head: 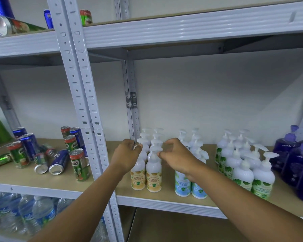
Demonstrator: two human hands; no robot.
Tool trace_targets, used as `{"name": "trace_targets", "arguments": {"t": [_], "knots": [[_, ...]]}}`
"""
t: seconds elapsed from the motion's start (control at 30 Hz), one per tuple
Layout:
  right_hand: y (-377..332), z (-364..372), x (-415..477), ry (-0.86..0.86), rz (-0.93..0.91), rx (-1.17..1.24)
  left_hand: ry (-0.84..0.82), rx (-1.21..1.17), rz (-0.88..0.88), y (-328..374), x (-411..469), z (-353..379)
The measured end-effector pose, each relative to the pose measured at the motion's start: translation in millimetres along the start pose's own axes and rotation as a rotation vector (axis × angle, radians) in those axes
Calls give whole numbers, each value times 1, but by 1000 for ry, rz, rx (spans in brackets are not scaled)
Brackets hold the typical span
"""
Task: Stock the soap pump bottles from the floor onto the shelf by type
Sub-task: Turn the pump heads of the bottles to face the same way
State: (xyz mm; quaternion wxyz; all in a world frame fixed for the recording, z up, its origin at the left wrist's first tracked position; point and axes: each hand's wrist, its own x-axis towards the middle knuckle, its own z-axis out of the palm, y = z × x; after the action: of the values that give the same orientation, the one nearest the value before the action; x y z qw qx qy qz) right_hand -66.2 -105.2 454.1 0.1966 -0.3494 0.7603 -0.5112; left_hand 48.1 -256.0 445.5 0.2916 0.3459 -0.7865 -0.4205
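We see the yellow bottles standing upright in two tight columns on the shelf, just right of a grey perforated metal post. They are smooth white plastic, round-shouldered, with yellow labels and white pump heads. The left hand has its fingers curled round a pump head in the left column. The right hand pinches a pump head in the right column with curled fingers. Both hands cover the middle bottles, so we cannot count them.

Beside them stand the blue bottles, of the same shape; the right wrist hides their upper parts. Further right are the green bottles, and then the purple bottles, which are dark and partly cut off by the edge. The shelf board looks like plain brown fibreboard with a ribbed grey metal rim.

In the left bay, metal cans stand and lie mixed together. Below them, clear water bottles are blurred.
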Motion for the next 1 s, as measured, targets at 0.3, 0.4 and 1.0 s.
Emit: {"name": "trace_targets", "arguments": {"t": [0.3, 0.4, 1.0], "knots": [[32, -70, -26, 472, -105, 26, -1, -96, 183, 58, -42, 40], [50, -81, -25, 481, -37, 59, -48, -129, 165, 63, -43, 62], [89, -92, -23, 222, 14, 91, -175, -47, 109, 41, -16, 128]]}}
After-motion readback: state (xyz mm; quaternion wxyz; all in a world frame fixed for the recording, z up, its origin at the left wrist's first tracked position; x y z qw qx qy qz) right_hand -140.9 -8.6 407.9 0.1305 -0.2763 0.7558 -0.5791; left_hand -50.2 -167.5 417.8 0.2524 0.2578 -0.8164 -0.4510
